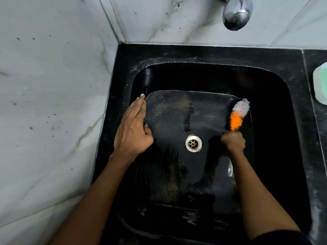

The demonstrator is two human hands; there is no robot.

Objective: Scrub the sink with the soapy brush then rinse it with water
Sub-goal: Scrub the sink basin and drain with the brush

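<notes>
A black sink with a wet, speckled floor fills the middle of the view, a metal drain at its centre. My right hand grips the handle of a brush with orange and white bristles; the bristle head points up and away, against the basin floor near the right wall. My left hand lies flat with straight fingers on the sink's left rim and inner wall. A chrome tap spout hangs above the back edge; no water runs from it.
Marbled white tiles cover the left and back walls. The black counter continues to the right, where a pale green and white container stands at the frame's edge.
</notes>
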